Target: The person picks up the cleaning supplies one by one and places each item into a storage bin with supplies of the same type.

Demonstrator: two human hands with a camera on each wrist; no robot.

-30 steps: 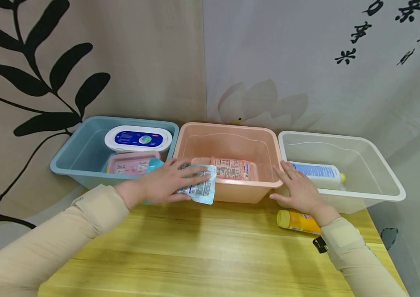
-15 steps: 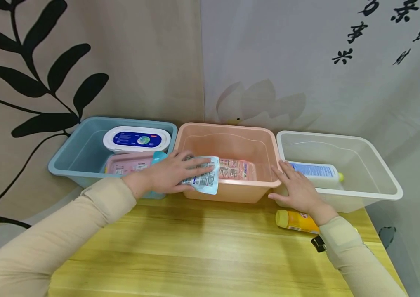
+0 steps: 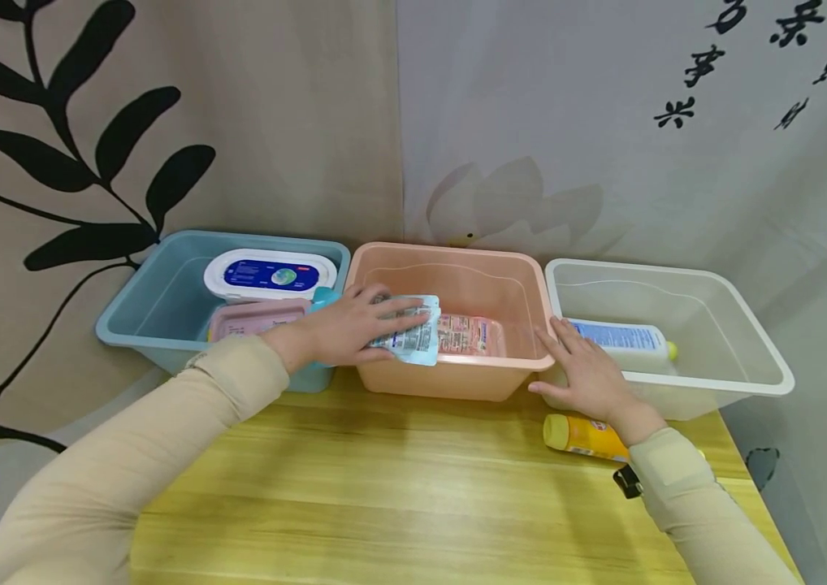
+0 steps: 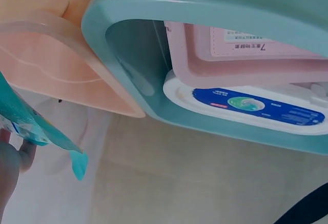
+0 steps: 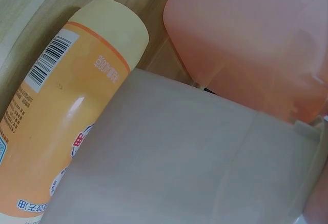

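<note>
My left hand (image 3: 344, 329) grips a light blue and teal pouch (image 3: 424, 341) from above, over the near left corner of the peach bin (image 3: 450, 252). Small print covers the pouch's visible face; in the left wrist view the teal pouch (image 4: 43, 124) hangs at the left edge beside that bin. Inside the peach bin lies a pink printed packet (image 3: 470, 335). My right hand (image 3: 589, 382) rests with spread fingers at the adjoining rims of the peach bin and the white bin (image 3: 742, 325). A white bottle (image 3: 629, 343) with a blue label lies in the white bin.
Left of the peach bin, a blue bin (image 3: 153, 301) holds a white wipes box (image 3: 270, 275) and a pink lidded container (image 3: 248, 319). A yellow-orange bottle (image 3: 585, 437) lies on the wooden table (image 3: 421, 487) under my right wrist. Curtains hang behind.
My left hand has lifted the pouch and carried it right and away from me, from before the bins to over the peach bin's near edge. My right hand stays put.
</note>
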